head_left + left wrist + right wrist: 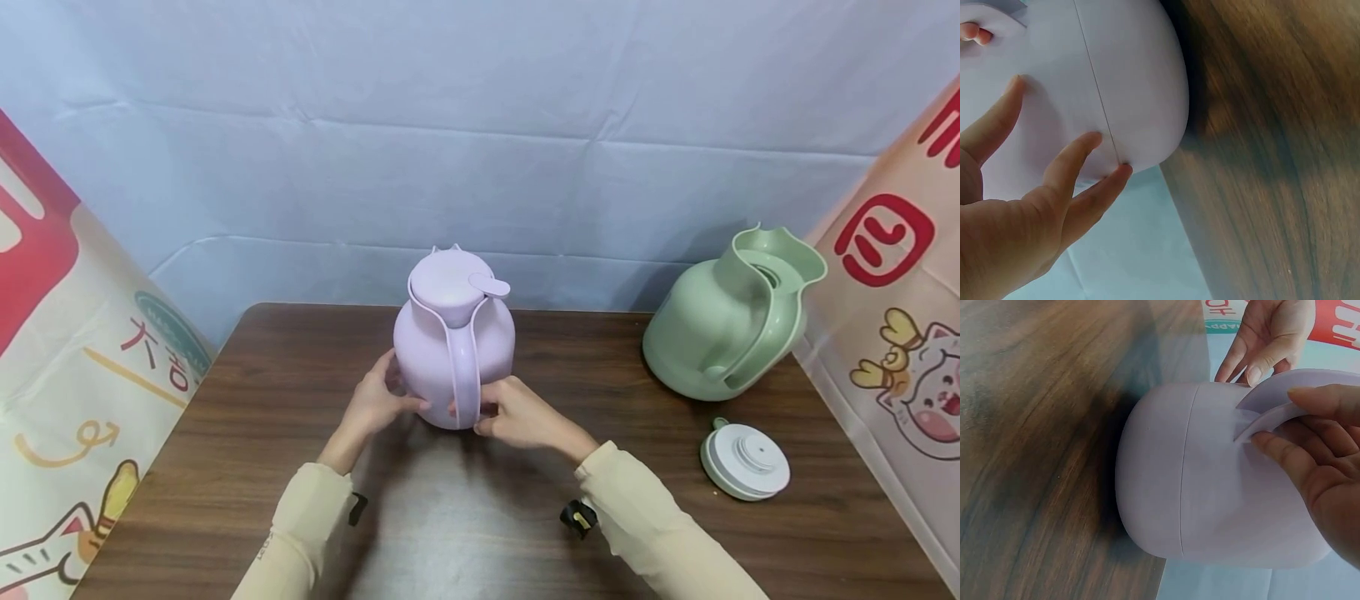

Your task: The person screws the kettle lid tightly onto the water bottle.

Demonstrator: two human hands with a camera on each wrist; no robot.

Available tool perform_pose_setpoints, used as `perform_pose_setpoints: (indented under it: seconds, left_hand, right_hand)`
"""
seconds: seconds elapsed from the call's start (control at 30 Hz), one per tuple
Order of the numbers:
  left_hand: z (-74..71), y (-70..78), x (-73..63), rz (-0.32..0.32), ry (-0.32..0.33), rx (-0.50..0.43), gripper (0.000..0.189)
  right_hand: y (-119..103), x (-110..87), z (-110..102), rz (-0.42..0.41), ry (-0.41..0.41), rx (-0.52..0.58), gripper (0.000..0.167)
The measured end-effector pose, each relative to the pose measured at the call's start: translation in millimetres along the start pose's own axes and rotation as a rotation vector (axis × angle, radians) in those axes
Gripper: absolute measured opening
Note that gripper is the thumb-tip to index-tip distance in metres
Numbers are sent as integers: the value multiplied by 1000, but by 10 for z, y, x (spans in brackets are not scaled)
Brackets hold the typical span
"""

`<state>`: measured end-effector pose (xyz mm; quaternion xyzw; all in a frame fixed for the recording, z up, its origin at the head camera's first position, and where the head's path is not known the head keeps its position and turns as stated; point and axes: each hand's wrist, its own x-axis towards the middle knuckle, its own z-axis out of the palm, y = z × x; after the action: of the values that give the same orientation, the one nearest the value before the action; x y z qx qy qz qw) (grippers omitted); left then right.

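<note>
A lilac thermos jug (422, 354) stands upright near the table's back edge, its lid (448, 282) on and its handle (467, 379) turned toward me. Low on the handle, my right hand (521, 414) has its fingers curled round it; the right wrist view shows this hand (1329, 472) with some fingertips hidden inside the handle loop. My left hand (372, 402) touches the jug's lower left side. Seen from the left wrist, the thumb and fingers of that hand (1019, 234) are spread and rest lightly on the smooth body.
To the right, a green thermos jug (686, 333) stands with its top uncovered. In front of it a green and white lid (757, 458) lies with its white underside up. The brown wooden table (300, 367) meets a pale cloth backdrop (465, 192); printed cloths hang left and right.
</note>
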<state>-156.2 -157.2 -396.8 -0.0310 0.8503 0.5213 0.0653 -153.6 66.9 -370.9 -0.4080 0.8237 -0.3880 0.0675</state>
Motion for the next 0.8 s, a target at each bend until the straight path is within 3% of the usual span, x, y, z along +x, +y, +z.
perform_pose_setpoints:
  seconds: [0.33, 0.8]
  left_hand:
    - [-98, -38, 109, 23, -3, 10, 94]
    - [-225, -68, 210, 1, -22, 1, 95]
  right_hand:
    - [9, 136, 6, 59, 6, 15, 28]
    - [27, 320, 36, 107, -11, 13, 24]
